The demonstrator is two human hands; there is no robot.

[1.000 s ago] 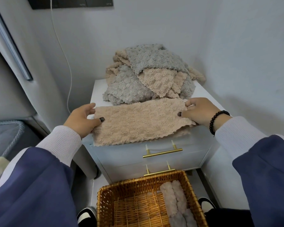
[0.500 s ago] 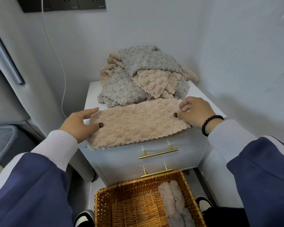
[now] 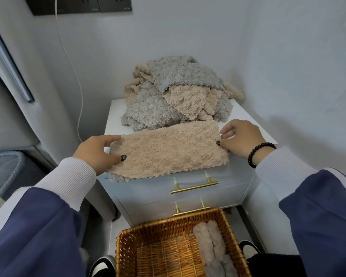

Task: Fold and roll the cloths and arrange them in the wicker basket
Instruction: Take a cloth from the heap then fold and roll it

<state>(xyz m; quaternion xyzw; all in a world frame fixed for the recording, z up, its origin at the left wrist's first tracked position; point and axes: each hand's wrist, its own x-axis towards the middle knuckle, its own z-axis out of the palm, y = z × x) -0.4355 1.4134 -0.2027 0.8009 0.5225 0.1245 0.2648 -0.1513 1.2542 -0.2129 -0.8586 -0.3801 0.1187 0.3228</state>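
A beige fluffy cloth (image 3: 168, 150), folded into a long strip, lies across the front of the white cabinet top (image 3: 248, 116). My left hand (image 3: 98, 150) holds its left end, thumb on top and fingers at the edge. My right hand (image 3: 242, 137) pinches the right end with curled fingers. Behind the strip sits a heap of grey and beige cloths (image 3: 176, 92). On the floor below stands the wicker basket (image 3: 168, 224), with rolled cloths (image 3: 212, 244) lying along its right side.
The cabinet has two drawers with gold handles (image 3: 194, 186) and stands in a corner, with walls behind and to the right. A white cable (image 3: 76, 80) hangs down the back wall from a dark socket panel. A grey upholstered edge is at far left. Shoes flank the basket.
The folded strip has settled flatter on the cabinet top. My right hand's fingers have curled tighter on its right end. The left hand stays on the left end.
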